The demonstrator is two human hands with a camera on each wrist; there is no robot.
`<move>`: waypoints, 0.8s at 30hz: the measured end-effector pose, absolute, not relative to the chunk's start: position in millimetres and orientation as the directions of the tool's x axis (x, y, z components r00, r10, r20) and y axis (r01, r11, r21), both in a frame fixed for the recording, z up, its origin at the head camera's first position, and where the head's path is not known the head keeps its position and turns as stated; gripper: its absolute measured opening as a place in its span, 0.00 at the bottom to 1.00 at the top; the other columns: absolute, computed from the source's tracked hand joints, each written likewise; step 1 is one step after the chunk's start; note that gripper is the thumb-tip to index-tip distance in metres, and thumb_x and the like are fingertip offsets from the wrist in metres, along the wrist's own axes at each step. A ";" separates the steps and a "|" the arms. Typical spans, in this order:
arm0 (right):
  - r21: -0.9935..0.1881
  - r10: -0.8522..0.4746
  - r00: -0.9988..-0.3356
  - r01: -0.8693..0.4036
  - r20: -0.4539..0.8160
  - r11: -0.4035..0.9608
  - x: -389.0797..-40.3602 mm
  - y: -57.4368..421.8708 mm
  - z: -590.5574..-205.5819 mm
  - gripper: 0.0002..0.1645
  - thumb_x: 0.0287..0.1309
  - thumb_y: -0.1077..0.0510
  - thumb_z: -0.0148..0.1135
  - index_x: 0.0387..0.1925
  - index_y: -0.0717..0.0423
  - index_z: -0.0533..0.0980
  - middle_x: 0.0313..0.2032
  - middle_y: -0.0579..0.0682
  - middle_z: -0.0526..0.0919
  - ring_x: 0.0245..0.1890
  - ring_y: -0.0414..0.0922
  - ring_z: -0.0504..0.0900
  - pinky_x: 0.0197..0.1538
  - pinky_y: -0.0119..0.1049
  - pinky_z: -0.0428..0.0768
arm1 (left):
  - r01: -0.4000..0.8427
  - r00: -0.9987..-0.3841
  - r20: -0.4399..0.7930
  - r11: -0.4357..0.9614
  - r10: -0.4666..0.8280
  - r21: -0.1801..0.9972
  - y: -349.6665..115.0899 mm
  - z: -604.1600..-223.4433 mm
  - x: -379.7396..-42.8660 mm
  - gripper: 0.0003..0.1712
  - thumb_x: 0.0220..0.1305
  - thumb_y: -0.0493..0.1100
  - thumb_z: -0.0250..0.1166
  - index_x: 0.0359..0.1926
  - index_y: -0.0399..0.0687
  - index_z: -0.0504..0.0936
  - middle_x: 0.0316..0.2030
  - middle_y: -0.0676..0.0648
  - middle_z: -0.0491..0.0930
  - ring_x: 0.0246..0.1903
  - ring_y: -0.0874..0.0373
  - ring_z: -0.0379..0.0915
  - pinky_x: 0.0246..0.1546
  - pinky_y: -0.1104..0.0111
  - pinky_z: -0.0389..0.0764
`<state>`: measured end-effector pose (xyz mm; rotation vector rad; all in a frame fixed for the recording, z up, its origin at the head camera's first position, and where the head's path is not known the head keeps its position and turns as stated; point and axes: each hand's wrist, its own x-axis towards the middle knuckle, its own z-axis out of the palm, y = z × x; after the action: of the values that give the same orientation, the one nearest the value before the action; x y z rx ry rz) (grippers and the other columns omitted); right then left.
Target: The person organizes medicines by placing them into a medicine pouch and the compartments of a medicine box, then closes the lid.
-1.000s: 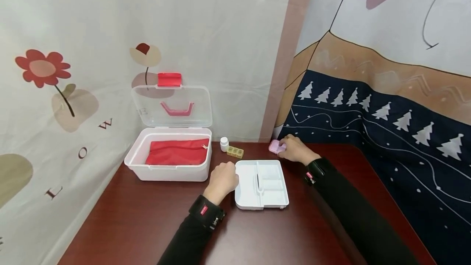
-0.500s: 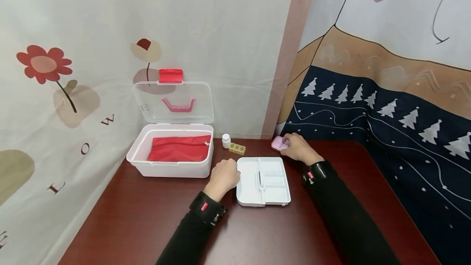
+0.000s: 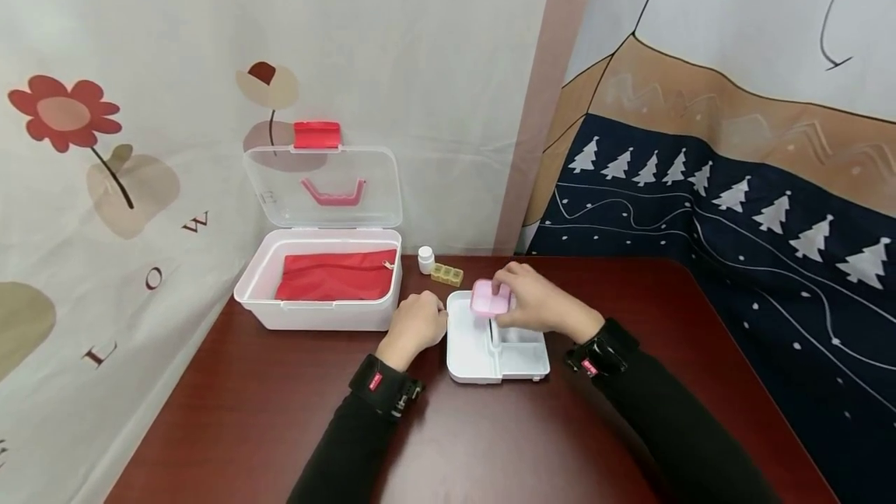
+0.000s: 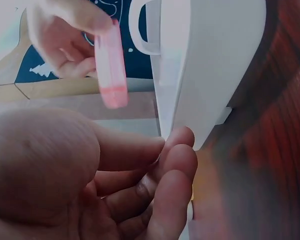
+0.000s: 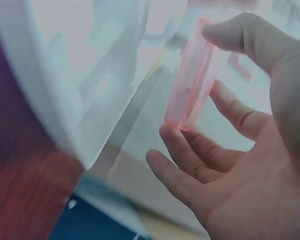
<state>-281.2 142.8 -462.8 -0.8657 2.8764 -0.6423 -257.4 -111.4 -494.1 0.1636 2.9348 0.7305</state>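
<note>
A white divided tray [image 3: 472,356] lies on the table in the head view, split into compartments by raised walls. My left hand [image 3: 414,323] is at its left edge; in the left wrist view the thumb and fingertips pinch the rim of the tray [image 4: 217,60]. Between the thumb and fingers of my right hand [image 3: 542,298] is a small pink pill case [image 3: 488,298], held above the tray's back part. The right wrist view shows the pink pill case [image 5: 190,82] edge-on, its lid closed, apart from the tray. Part of the back right compartment is hidden behind the right hand.
Left of the tray stands a white box [image 3: 329,317] with its clear lid [image 3: 364,177] raised and a red zippered pouch [image 3: 332,277] inside. A white bottle [image 3: 426,260] and a yellow pill organizer [image 3: 446,274] sit behind the tray, near the wall curtain [image 3: 448,99].
My right hand has lifted the pink pill case from the table at the back right and carried it left over the tray. The left hand has stayed at the tray's left edge.
</note>
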 end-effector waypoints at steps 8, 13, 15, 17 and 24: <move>-0.357 -0.649 -0.761 -0.604 -0.010 0.713 -254.0 117.4 -461.2 0.23 0.54 0.51 0.84 0.46 0.46 0.79 0.52 0.49 0.79 0.53 0.47 0.75 0.54 0.43 0.80 | 0.031 -0.986 -0.130 0.882 0.104 0.470 -110.6 -490.1 -257.0 0.13 0.79 0.44 0.64 0.39 0.47 0.93 0.31 0.44 0.88 0.36 0.48 0.84 0.40 0.55 0.84; -0.345 -0.678 -0.733 -0.625 -0.048 0.700 -248.0 109.9 -469.4 0.22 0.52 0.52 0.83 0.43 0.46 0.78 0.49 0.48 0.78 0.50 0.44 0.74 0.51 0.40 0.78 | 0.024 -0.986 -0.132 0.880 0.098 0.474 -111.5 -489.0 -254.8 0.14 0.79 0.45 0.64 0.38 0.48 0.93 0.33 0.44 0.88 0.36 0.49 0.82 0.41 0.56 0.82; -0.341 -0.685 -0.726 -0.632 -0.053 0.696 -247.5 108.3 -471.7 0.21 0.52 0.52 0.83 0.42 0.45 0.78 0.49 0.46 0.77 0.49 0.43 0.74 0.49 0.38 0.78 | 0.019 -0.987 -0.132 0.880 0.093 0.475 -111.0 -488.8 -254.7 0.14 0.79 0.45 0.64 0.38 0.49 0.93 0.34 0.44 0.88 0.37 0.49 0.83 0.42 0.56 0.82; -0.328 -0.696 -0.716 -0.645 -0.055 0.690 -247.2 106.7 -473.6 0.21 0.51 0.52 0.83 0.42 0.46 0.78 0.48 0.45 0.77 0.48 0.42 0.74 0.48 0.37 0.77 | 0.009 -0.987 -0.138 0.878 0.085 0.479 -109.9 -489.1 -254.7 0.14 0.79 0.46 0.64 0.36 0.49 0.93 0.31 0.45 0.88 0.35 0.50 0.83 0.40 0.57 0.82; -0.295 -0.732 -0.678 -0.687 -0.068 0.664 -245.9 104.5 -480.0 0.21 0.51 0.51 0.85 0.40 0.47 0.78 0.47 0.45 0.80 0.53 0.46 0.78 0.71 0.52 0.77 | -0.019 -0.982 -0.169 0.847 0.084 0.531 -104.8 -494.0 -253.2 0.17 0.80 0.46 0.63 0.33 0.46 0.90 0.13 0.48 0.80 0.15 0.56 0.81 0.27 0.64 0.76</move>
<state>-245.9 104.5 -480.0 -1.1611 2.6981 -0.3675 -253.2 -104.8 -494.0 0.0501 2.8383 0.8191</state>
